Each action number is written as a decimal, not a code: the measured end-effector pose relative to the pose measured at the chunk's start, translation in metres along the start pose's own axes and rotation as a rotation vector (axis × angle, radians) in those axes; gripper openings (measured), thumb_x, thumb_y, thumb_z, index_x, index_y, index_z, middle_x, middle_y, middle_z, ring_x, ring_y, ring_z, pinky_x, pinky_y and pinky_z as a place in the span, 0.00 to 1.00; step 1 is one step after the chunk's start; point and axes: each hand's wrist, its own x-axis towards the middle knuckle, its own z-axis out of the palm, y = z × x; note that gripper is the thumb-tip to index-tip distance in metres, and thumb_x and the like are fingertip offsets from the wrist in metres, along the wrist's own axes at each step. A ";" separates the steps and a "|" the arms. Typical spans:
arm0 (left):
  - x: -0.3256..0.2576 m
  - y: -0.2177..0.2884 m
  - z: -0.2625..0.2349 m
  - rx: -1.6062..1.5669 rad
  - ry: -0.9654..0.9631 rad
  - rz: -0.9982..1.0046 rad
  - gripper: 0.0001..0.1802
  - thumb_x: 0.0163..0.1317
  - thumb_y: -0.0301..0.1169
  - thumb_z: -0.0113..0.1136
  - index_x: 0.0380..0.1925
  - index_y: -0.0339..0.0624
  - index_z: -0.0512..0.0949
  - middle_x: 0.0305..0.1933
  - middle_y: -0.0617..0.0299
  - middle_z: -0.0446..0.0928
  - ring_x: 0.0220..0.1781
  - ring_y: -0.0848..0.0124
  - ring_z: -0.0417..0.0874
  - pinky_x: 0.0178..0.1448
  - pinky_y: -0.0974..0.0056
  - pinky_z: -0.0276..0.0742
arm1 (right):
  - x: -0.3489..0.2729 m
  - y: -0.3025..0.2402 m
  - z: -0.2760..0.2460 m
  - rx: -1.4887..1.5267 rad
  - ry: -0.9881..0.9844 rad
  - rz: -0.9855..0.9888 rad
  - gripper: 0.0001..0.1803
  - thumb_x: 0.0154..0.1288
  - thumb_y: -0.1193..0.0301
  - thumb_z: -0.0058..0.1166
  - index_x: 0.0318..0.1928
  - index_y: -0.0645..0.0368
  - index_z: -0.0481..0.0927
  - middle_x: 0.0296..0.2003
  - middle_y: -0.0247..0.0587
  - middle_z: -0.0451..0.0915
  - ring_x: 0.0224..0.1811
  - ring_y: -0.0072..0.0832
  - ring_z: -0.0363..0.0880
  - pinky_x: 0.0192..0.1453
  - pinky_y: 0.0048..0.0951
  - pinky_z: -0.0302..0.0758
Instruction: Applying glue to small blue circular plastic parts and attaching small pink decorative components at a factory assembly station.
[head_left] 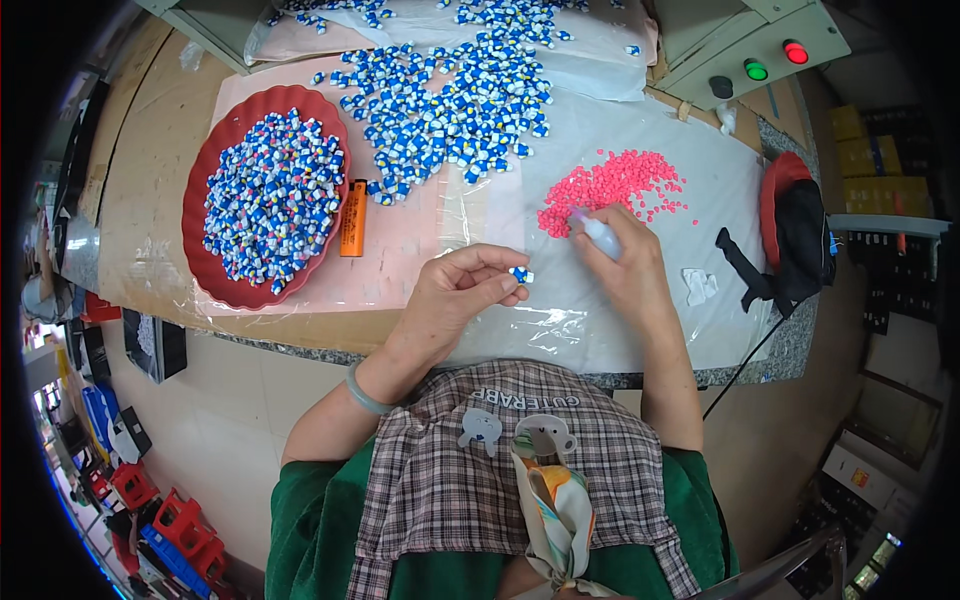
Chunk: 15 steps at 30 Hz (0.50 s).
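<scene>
My left hand (462,288) pinches a small blue and white piece (521,274) between thumb and fingers, just above the clear plastic sheet (560,330). My right hand (625,262) grips a small white tube-like tool (600,234) whose tip points at the near edge of a heap of pink beads (615,185). The two hands sit close together, a few centimetres apart. A loose spread of blue and white pieces (450,100) lies further back on the table.
A red oval tray (205,280) full of blue and white pieces stands at the left, with an orange cylinder (353,218) beside it. A black strap and red-black object (795,235) lie at the right. A control box with green and red buttons (770,55) stands behind.
</scene>
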 end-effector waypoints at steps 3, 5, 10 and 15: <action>0.000 -0.001 0.003 0.063 -0.004 0.028 0.12 0.64 0.21 0.58 0.47 0.33 0.79 0.37 0.59 0.82 0.40 0.75 0.82 0.47 0.71 0.78 | -0.012 -0.004 -0.003 0.552 -0.119 0.253 0.05 0.61 0.79 0.58 0.36 0.64 0.76 0.31 0.37 0.78 0.32 0.23 0.78 0.35 0.26 0.75; 0.001 0.000 0.004 0.081 -0.009 0.046 0.12 0.64 0.21 0.58 0.47 0.33 0.78 0.38 0.59 0.81 0.41 0.75 0.82 0.48 0.72 0.78 | -0.016 -0.013 -0.002 0.645 -0.147 0.273 0.05 0.61 0.80 0.58 0.36 0.64 0.76 0.31 0.36 0.78 0.32 0.21 0.78 0.34 0.24 0.75; 0.000 -0.001 0.008 0.114 -0.009 0.148 0.11 0.62 0.21 0.60 0.45 0.33 0.78 0.42 0.60 0.80 0.43 0.75 0.83 0.48 0.72 0.79 | -0.025 -0.030 0.007 0.857 -0.126 0.329 0.09 0.58 0.82 0.61 0.35 0.63 0.74 0.30 0.37 0.79 0.27 0.20 0.79 0.31 0.21 0.77; 0.000 -0.006 0.008 0.297 0.019 0.214 0.10 0.60 0.20 0.62 0.43 0.35 0.79 0.43 0.60 0.78 0.43 0.75 0.82 0.47 0.73 0.79 | -0.028 -0.035 0.012 0.833 -0.121 0.351 0.10 0.58 0.82 0.62 0.36 0.62 0.73 0.29 0.37 0.79 0.25 0.19 0.79 0.29 0.20 0.77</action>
